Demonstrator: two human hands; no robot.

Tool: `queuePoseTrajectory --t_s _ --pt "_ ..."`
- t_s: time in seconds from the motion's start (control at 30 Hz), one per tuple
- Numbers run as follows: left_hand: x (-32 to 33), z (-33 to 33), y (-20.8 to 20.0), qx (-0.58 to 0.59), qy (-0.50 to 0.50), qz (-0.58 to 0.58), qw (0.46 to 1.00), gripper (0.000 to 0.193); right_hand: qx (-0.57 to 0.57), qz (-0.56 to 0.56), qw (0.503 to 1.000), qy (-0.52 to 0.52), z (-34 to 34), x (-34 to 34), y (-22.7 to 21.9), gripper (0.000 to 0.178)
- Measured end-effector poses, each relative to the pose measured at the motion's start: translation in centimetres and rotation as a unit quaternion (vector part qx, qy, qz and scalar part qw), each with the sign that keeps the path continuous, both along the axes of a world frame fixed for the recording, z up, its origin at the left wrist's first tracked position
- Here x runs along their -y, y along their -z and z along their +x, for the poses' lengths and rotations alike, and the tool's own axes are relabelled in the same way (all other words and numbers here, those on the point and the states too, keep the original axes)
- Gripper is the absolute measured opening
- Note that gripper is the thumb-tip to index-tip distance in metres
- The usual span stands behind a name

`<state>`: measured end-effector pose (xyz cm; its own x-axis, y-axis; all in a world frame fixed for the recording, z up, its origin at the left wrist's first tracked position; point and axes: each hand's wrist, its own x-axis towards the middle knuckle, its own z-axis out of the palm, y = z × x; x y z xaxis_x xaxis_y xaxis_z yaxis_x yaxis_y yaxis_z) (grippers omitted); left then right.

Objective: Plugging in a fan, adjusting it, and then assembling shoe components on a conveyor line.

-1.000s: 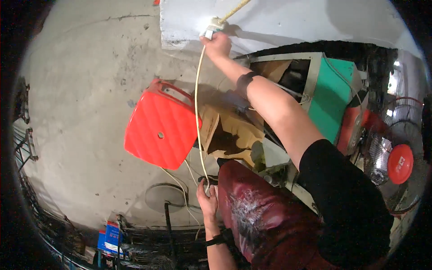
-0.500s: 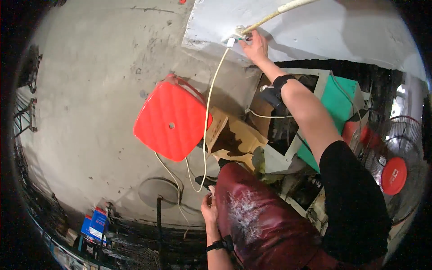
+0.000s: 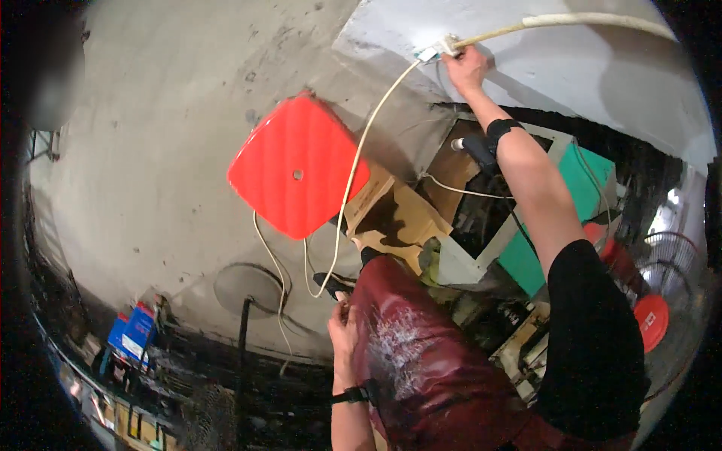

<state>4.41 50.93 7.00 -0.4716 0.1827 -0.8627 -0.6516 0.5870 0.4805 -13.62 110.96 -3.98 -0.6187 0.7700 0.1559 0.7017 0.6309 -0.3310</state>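
The white socket [image 3: 449,45], with a white plug [image 3: 429,54] at its left end, lies against the pale wall [image 3: 602,83], beyond the red stool [image 3: 297,169] and to its right. Plug and socket share one long axis, running crosswise with the right end slightly raised. My right hand [image 3: 468,69] is the nearer: its bent fingers touch the socket's right end, beside the thick cable [image 3: 492,35], so the plug lies leftward of them along that axis. Whether those fingers clamp the socket I cannot confirm. From the plug, a thin cream cord [image 3: 374,120] descends past the stool's right edge and loops on its near side. My left hand [image 3: 344,331] is well apart from the socket, on the stool's near side, fingers curled beside my maroon apron [image 3: 421,338]; I cannot tell whether they grasp anything. Right of the stool I note a cardboard box [image 3: 376,201], then a green panel [image 3: 590,180]; farther right, a fan [image 3: 651,322].
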Motion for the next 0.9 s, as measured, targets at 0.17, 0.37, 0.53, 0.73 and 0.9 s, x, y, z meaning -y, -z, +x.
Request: queuePoseTrajectory --t_s 0.17,0.37,0.53,0.73,0.9 --pt "0.0 0.5 1.8 0.015 0.030 0.011 0.999 0.033 0.001 0.073 0.997 -0.025 2.8 -4.0 -0.4 0.045" --pt "1.8 1.6 0.3 0.018 -0.002 -0.043 0.999 0.032 -0.015 0.038 0.993 0.113 2.3 -1.4 4.8 0.075" --pt "3.4 5.4 0.0 -0.002 0.015 -0.057 0.998 0.037 -0.018 -0.202 0.953 0.225 10.4 11.8 2.2 0.037" --pt "7.7 2.4 -9.3 -0.060 -0.097 -0.130 0.985 0.040 0.118 -0.650 0.724 0.197 19.9 34.0 -3.6 0.004" --pt "13.5 6.9 -11.6 -0.046 -0.286 -0.119 0.950 0.040 0.309 -0.725 0.612 -0.063 20.7 42.8 -11.1 0.019"
